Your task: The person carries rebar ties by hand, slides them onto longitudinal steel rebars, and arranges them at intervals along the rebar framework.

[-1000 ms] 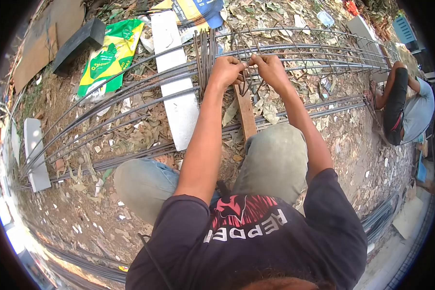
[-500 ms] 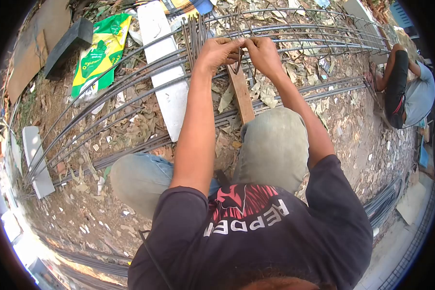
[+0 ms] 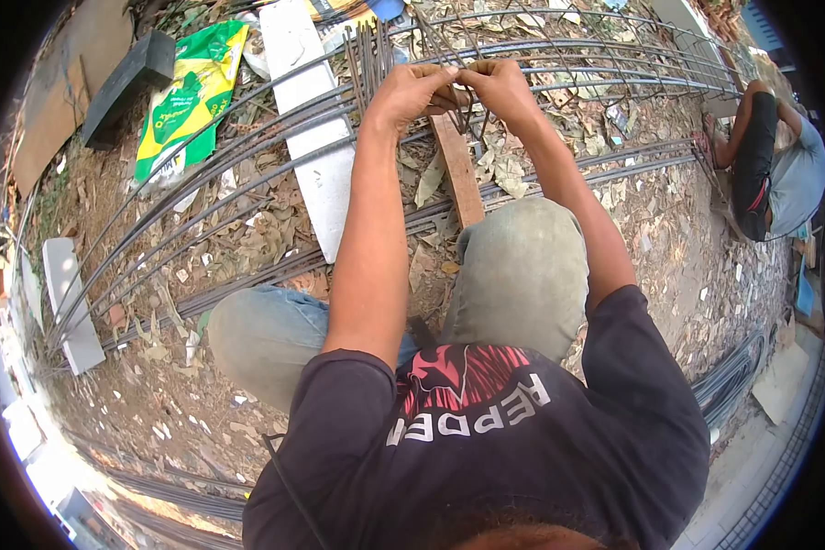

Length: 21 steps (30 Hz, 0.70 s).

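My left hand and my right hand meet at the fingertips over the long steel bars. Both hands are closed in a pinch. What lies between the fingertips is too small to make out. Thin bent steel rods show just below and between the hands, around the bars. Left of my left hand, a bunch of upright bent rods stands close together on the bars. A wooden piece lies beneath, between my forearms.
A white block supports the bars, with another pale block at far left. A green and yellow bag lies beside a dark curved piece. Another person crouches at the right. Coiled rods lie lower right.
The whole view has shifted, so the bars and hands appear higher and further left. My hands stay close together at the rods, with the fingertips slightly repositioned.
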### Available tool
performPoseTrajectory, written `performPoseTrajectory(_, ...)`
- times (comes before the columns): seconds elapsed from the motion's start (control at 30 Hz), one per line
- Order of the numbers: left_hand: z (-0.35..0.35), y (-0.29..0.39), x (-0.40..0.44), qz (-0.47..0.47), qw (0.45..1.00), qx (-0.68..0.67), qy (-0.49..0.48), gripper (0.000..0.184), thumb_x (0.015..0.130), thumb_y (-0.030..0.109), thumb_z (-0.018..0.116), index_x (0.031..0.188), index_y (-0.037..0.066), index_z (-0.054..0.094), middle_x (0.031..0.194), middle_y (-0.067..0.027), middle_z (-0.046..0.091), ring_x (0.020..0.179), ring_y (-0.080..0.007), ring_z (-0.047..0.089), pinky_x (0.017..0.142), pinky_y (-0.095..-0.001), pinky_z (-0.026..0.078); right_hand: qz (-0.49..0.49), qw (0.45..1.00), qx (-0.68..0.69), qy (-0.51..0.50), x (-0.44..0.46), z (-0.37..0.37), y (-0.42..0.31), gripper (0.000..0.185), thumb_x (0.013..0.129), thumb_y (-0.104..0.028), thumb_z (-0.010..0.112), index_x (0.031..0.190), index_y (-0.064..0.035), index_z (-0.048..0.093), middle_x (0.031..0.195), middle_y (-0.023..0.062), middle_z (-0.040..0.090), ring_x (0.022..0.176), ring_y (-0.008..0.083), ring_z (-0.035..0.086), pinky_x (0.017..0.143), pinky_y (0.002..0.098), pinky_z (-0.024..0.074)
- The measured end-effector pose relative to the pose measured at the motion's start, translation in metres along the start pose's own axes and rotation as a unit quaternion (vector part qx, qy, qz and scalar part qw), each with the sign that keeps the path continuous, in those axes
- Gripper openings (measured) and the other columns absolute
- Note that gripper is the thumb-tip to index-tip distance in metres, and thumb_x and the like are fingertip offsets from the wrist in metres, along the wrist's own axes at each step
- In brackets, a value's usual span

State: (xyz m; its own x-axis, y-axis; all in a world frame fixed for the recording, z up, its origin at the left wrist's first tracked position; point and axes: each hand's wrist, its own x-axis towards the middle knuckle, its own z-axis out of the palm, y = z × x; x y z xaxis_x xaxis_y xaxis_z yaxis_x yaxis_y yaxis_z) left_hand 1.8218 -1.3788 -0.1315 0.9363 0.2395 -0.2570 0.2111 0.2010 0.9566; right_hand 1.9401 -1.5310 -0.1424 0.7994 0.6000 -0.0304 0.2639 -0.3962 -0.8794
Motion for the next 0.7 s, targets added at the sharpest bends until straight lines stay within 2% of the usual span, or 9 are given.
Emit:
performPoseTrajectory(0.17,-0.001,0.001,-0.001,-0.007,0.999,-0.004,0.04,0.034,0.095,0.025,0.075,0.116,-0.002,0.072,0.095,-0.0132,0.078,0.085,-0.0211,0.077,0.079,-0.0345,0.065,0.012,0.999,-0.052,-0.01,-0.009,-0.002,-0.003,0.034,0.088,-0.028,0.075,0.094,0.0055,0.078,0.072,0.0086,0.07,0.065,0.0135,0.061,0.062,0.0339,0.0492)
performPoseTrajectory(0.27,-0.003,0.008,-0.004,-0.034,0.992,0.111,0.049,0.032,0.095,0.021,0.075,0.117,-0.002,0.071,0.095,-0.0134,0.078,0.084,-0.0217,0.077,0.078,-0.0345,0.066,0.008,1.0,-0.023,-0.006,-0.01,0.0,0.0,0.031,0.09,-0.026,0.073,0.093,0.0042,0.077,0.071,0.0049,0.068,0.065,0.011,0.057,0.06,0.0323,0.0452)
performPoseTrajectory(0.33,-0.003,0.005,-0.006,-0.034,0.996,0.063,0.042,0.032,0.095,0.021,0.075,0.115,-0.003,0.07,0.095,-0.0146,0.077,0.085,-0.0227,0.077,0.077,-0.0337,0.066,0.029,0.999,0.024,-0.016,-0.01,0.0,-0.006,0.026,0.094,-0.023,0.071,0.09,0.0027,0.076,0.072,0.0003,0.065,0.065,0.0071,0.051,0.058,0.0289,0.0393)
performPoseTrajectory(0.6,0.0,0.0,-0.003,-0.014,0.999,-0.037,0.022,0.034,0.095,0.021,0.075,0.109,-0.009,0.068,0.097,-0.0179,0.077,0.088,-0.0254,0.078,0.077,-0.0313,0.066,0.046,0.996,0.08,-0.018,-0.015,0.003,-0.014,0.023,0.094,-0.022,0.073,0.09,0.0005,0.075,0.069,-0.0035,0.059,0.062,0.0056,0.045,0.054,0.0282,0.034)
performPoseTrajectory(0.7,-0.001,-0.002,-0.002,-0.019,0.999,-0.005,0.028,0.033,0.095,0.021,0.075,0.109,-0.009,0.068,0.097,-0.0181,0.077,0.087,-0.0257,0.078,0.076,-0.0314,0.066,0.049,0.996,0.071,-0.004,-0.014,0.004,-0.007,0.025,0.093,-0.023,0.074,0.092,0.0026,0.077,0.071,-0.0008,0.065,0.062,0.0074,0.05,0.055,0.0297,0.0389)
